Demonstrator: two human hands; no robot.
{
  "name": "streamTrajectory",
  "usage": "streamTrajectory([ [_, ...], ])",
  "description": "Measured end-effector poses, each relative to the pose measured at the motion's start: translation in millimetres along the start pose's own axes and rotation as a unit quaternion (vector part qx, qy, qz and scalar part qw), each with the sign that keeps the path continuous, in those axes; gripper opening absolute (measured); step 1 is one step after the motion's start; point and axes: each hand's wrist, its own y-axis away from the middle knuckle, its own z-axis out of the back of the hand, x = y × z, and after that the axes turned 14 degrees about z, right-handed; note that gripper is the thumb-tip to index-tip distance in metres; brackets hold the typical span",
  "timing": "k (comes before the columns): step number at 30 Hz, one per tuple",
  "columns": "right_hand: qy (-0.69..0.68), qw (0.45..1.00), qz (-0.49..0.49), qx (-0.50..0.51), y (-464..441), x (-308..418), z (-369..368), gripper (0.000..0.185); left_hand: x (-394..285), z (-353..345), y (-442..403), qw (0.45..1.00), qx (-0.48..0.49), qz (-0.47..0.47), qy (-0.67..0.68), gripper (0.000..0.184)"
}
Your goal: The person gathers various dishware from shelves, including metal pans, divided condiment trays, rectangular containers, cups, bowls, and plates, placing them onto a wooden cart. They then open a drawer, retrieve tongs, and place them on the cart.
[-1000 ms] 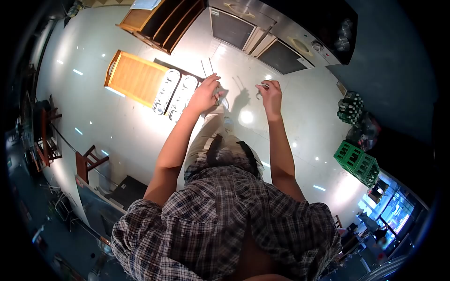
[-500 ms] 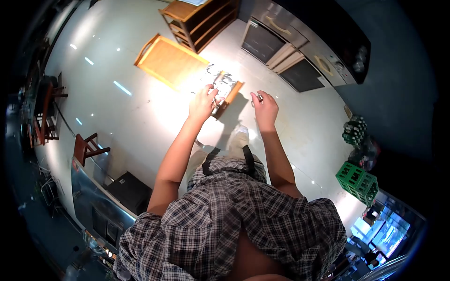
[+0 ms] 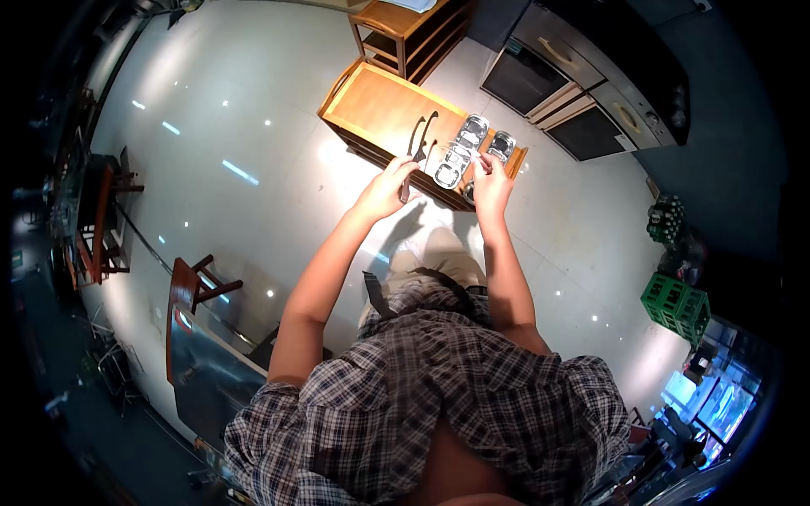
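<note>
My left hand (image 3: 388, 189) is closed around a dark slender tool (image 3: 405, 191) with a handle end below the fingers. Thin dark curved arms (image 3: 417, 139) rise beyond that hand over the wooden cart top; whether they belong to the same tool I cannot tell. My right hand (image 3: 493, 187) pinches a small dark reddish piece (image 3: 484, 165), too small to name, over the cart's right end. Shiny metal holders with rounded compartments (image 3: 462, 152) lie between the hands, and another shiny holder (image 3: 502, 147) sits just beyond my right hand, which partly hides the things beneath it.
The wooden cart (image 3: 380, 94) has a raised rim and a handle at its left end. Behind it stands a wooden shelf (image 3: 403, 24). A stove unit (image 3: 582, 76) is at the upper right, a green crate (image 3: 675, 308) at the right, and a wooden stool (image 3: 198, 282) at the left.
My left hand has moved off the metal holders to their left and now holds the dark tool. My right hand has come in over the cart's right end. The view has shifted.
</note>
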Motion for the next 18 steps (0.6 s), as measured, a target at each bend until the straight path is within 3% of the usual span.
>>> streamTrajectory([
  [5,0.118,0.991,0.038,0.048,-6.9,11.2,-28.6,0.022,26.2,15.4,-16.0,0.995,0.071,0.073,-0.001,0.072],
  [9,0.101,0.994,-0.042,0.0,-24.7,13.4,-57.7,0.023,46.8,41.5,-47.1,0.99,0.117,0.074,-0.011,0.084],
  [11,0.024,0.993,-0.097,-0.067,-36.8,2.4,-79.3,0.023,63.0,55.5,-67.1,0.988,0.128,0.082,-0.024,0.083],
  [12,-0.012,0.986,-0.155,-0.058,-46.5,-9.8,-87.8,0.024,66.9,62.2,-77.7,0.988,0.122,0.09,-0.039,0.071],
  [13,-0.048,0.974,-0.214,-0.049,-51.8,-26.5,-98.3,0.024,82.0,64.1,-85.7,0.987,0.127,0.091,-0.043,0.071],
  [14,-0.23,0.93,-0.266,-0.111,-54.5,-44.4,-118.1,0.021,106.0,59.1,-93.6,0.988,0.108,0.081,-0.072,0.064],
  [15,-0.298,0.898,-0.314,-0.085,-58.1,-60.2,-130.3,0.019,120.8,59.2,-104.0,0.989,0.084,0.067,-0.101,0.058],
  [18,-0.373,0.815,-0.443,-0.02,-64.8,-59.1,-163.0,0.025,151.3,67.4,-125.5,0.988,0.074,0.038,-0.126,0.053],
])
